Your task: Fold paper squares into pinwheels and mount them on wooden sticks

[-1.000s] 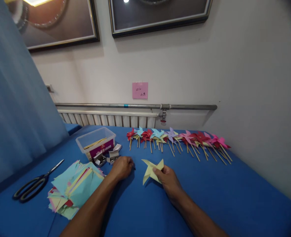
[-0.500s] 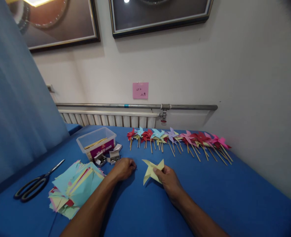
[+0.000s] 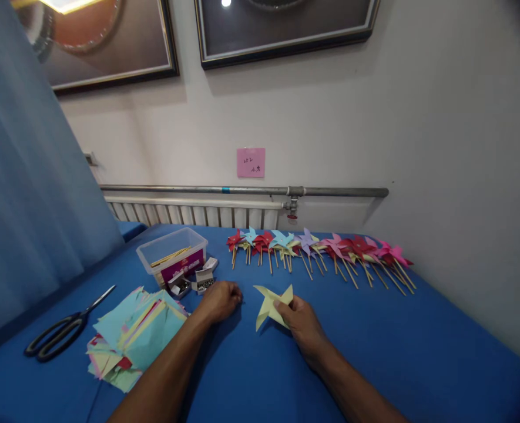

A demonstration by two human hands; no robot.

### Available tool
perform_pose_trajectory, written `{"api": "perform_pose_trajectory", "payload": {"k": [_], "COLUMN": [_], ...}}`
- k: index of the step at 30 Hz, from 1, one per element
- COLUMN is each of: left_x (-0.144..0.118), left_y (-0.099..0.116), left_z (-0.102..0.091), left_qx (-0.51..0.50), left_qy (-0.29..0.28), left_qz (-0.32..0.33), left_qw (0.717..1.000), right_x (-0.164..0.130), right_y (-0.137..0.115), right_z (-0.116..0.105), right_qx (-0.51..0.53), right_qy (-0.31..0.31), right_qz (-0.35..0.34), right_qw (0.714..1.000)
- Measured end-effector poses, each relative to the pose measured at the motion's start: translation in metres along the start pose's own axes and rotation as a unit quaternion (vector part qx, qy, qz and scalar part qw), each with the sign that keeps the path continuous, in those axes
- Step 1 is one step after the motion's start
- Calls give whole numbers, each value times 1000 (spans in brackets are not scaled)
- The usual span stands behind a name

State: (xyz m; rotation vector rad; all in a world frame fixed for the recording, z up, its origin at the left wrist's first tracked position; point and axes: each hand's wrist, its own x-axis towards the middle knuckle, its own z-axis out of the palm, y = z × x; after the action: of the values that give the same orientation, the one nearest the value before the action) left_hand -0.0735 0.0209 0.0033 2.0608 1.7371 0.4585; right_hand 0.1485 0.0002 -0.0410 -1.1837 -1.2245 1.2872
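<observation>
A pale yellow paper pinwheel (image 3: 270,305) without a stick is pinched in my right hand (image 3: 304,326), the thumb pressed on its middle. My left hand (image 3: 221,301) rests on the blue table cover, fingers curled together; a tiny dark tip shows by the fingertips, too small to name. Just beyond that hand stand two small open boxes of metal pins, one box (image 3: 204,281) beside the other box (image 3: 180,285). Under and beside my left forearm lies a pile of coloured paper pieces (image 3: 131,335).
A clear plastic tub (image 3: 184,258) holds thin wooden sticks. Black-handled scissors (image 3: 68,329) lie at the left. Finished pinwheels on sticks (image 3: 306,242) form a row along the back. Behind the table run a metal pipe (image 3: 339,192) and a radiator (image 3: 224,216); a blue curtain (image 3: 26,176) hangs left.
</observation>
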Motion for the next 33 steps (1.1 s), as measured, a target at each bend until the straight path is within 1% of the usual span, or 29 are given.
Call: {"api": "perform_pose_trajectory", "payload": {"k": [3, 5, 8, 10, 13, 16, 21, 26, 30, 33], "left_x": [-1, -1, -2, -3, -3, -3, -4, -6, -5, -4], "left_y": [-1, -1, 0, 1, 2, 2, 2, 6, 6, 5], "left_z": [0, -1, -1, -1, 0, -1, -4, -5, -3, -1], "left_qx": [-20, -13, 30, 67, 102, 102, 117, 154, 200, 211], "left_qy": [-13, -21, -9, 5, 9, 8, 28, 19, 16, 18], "left_qz": [19, 48, 95, 105, 98, 91, 65, 63, 48, 40], "left_qw": [1000, 999, 995, 992, 990, 991, 991, 986, 979, 976], "right_x": [1, 1, 2, 1, 0, -2, -3, -3, -4, -3], "right_y": [2, 2, 2, 2, 0, -3, -5, -6, -7, -6], "right_z": [0, 1, 2, 2, 2, 2, 3, 4, 3, 2], "right_qx": [37, 47, 50, 46, 46, 51, 67, 59, 57, 50], "right_qy": [-17, -17, -12, -10, -13, -10, -8, -12, -15, -16], "right_qz": [-1, -1, 1, 1, 0, 1, 1, -1, -4, -5], "right_qw": [999, 999, 999, 999, 999, 999, 998, 998, 998, 999]}}
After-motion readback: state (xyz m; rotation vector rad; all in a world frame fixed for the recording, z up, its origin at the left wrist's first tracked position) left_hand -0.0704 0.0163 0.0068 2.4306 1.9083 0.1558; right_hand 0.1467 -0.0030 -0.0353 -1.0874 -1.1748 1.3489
